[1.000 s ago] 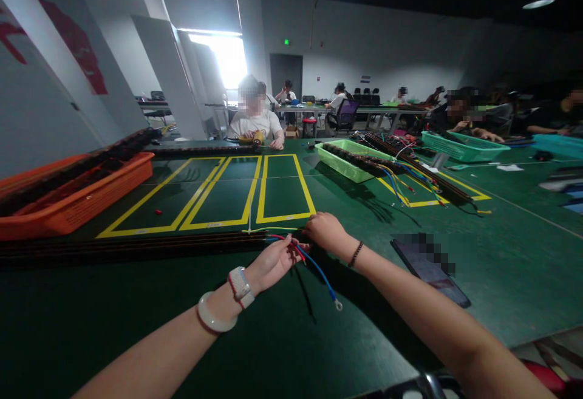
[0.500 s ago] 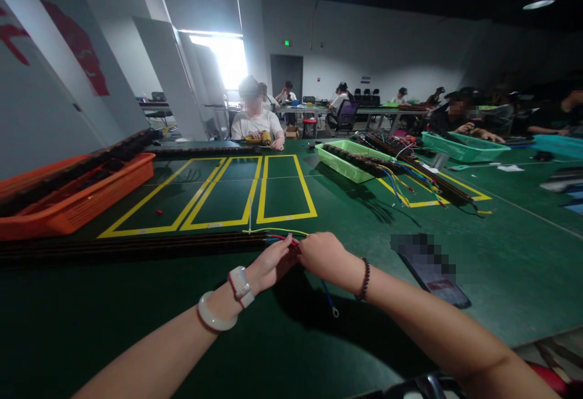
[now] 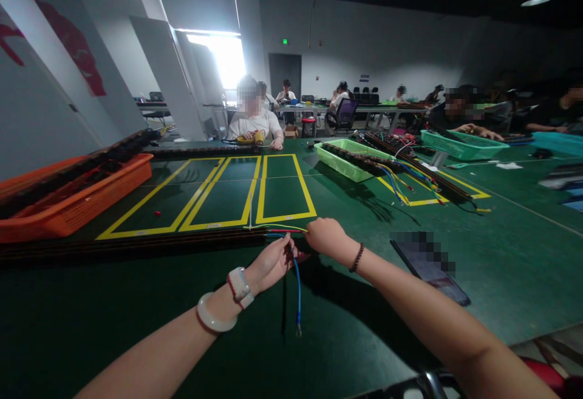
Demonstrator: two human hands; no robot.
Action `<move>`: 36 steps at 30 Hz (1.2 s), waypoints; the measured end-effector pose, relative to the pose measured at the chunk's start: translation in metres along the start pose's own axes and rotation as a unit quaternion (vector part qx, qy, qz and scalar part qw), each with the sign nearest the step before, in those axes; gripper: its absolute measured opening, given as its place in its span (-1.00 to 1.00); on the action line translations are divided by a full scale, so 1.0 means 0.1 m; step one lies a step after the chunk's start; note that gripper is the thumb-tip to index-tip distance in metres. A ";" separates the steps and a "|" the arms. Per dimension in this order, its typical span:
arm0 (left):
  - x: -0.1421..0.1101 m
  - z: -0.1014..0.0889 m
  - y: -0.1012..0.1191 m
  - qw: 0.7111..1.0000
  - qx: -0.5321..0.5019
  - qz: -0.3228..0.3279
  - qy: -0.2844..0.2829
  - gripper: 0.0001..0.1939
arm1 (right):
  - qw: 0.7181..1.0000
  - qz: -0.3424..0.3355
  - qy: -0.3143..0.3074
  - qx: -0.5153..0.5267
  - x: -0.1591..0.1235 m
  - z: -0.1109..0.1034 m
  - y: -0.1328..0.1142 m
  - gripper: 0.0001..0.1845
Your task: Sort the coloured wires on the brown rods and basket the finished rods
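Observation:
A long dark strip (image 3: 136, 244) lies across the green table (image 3: 113, 326) in front of me, with coloured wires coming out of its right end. My left hand (image 3: 272, 263) pinches the blue wire (image 3: 298, 293), which hangs down toward me with a ring terminal at its tip. My right hand (image 3: 324, 236) is closed just right of the strip's end, gripping the red and yellow wires (image 3: 285, 228) that run leftward to the strip. A white watch and a pale bangle sit on my left wrist, a dark bead bracelet on my right.
A phone (image 3: 428, 265) lies to the right of my hands. An orange basket (image 3: 68, 195) holding dark strips stands at the left, a green basket (image 3: 350, 162) with strips and loose wires at centre right. Yellow tape rectangles (image 3: 264, 189) mark the table. Other people sit at the far tables.
My right hand moved up and right, drawing the red and yellow wires out taut. The blue wire swung from pointing right to hanging straight toward me from my left hand.

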State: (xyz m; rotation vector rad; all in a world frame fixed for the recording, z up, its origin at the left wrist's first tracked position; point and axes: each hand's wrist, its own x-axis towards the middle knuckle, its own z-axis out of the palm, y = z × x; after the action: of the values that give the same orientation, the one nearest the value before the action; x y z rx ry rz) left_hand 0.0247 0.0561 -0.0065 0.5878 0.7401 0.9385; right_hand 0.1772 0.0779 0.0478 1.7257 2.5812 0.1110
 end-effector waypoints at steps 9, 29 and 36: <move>-0.02 0.01 0.02 1.000 0.004 -0.014 -0.014 -0.73 | 0.999 0.015 -0.039 0.006 0.03 0.06 0.02 -0.62; -0.10 0.09 0.09 0.997 0.007 -0.073 -0.010 -0.75 | 0.990 -0.132 -0.034 -0.039 -0.61 -0.12 -0.53 -0.25; -0.04 0.05 0.00 0.999 0.021 -0.019 -0.040 -0.72 | 0.993 -0.111 -0.045 -0.006 -0.55 -0.37 -0.34 -0.70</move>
State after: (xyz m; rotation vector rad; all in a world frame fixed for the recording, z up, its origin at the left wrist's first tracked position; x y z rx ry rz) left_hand 0.0272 0.0525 -0.0019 0.6433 0.6981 0.8620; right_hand 0.1649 0.0125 0.0812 1.3919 2.6770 0.0403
